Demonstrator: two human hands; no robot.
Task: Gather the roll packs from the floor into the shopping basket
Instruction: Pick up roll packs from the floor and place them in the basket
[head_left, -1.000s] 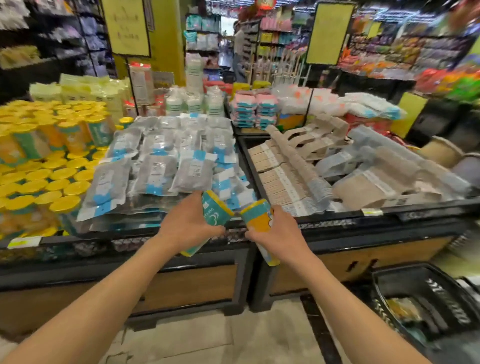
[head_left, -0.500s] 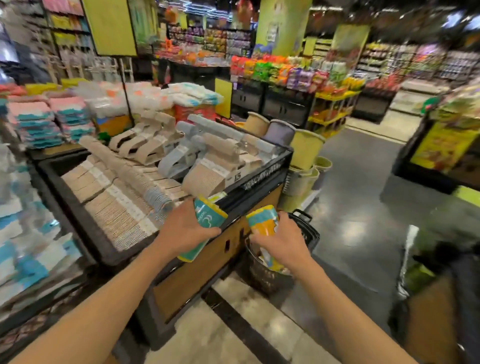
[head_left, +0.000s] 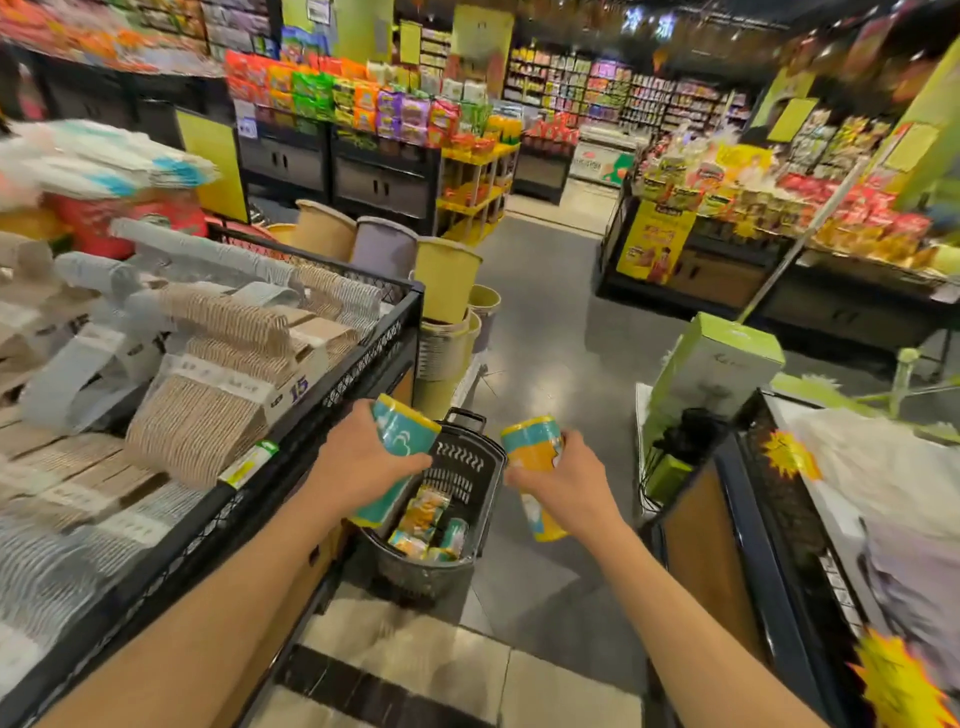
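Supermarket aisles fill the upper frame, with snack shelves (head_left: 363, 104) at upper centre and a wire bin of hangers (head_left: 218, 364) along the left; I see the grey floor (head_left: 550, 332) running up the middle. At lower centre stands the shopping basket (head_left: 470, 519), black and slotted, set on the floor just beside the bin's corner. Inside it I can make out several packs (head_left: 423, 530) already lying at the bottom, so part of the gathering looks done. My left hand (head_left: 363, 467) has its fingers wrapped round a teal roll pack (head_left: 400, 436), held over the basket's left rim. My right hand (head_left: 566, 483) grips a yellow roll pack (head_left: 535, 467), which hangs just right of the basket's far rim and above the floor. Neither pack is in the basket yet. I judge the step in hand to be the drop of these two. No loose packs show on the floor from here, though the strip of floor behind the basket and under my arms is hidden, so I cannot tell whether more remain.
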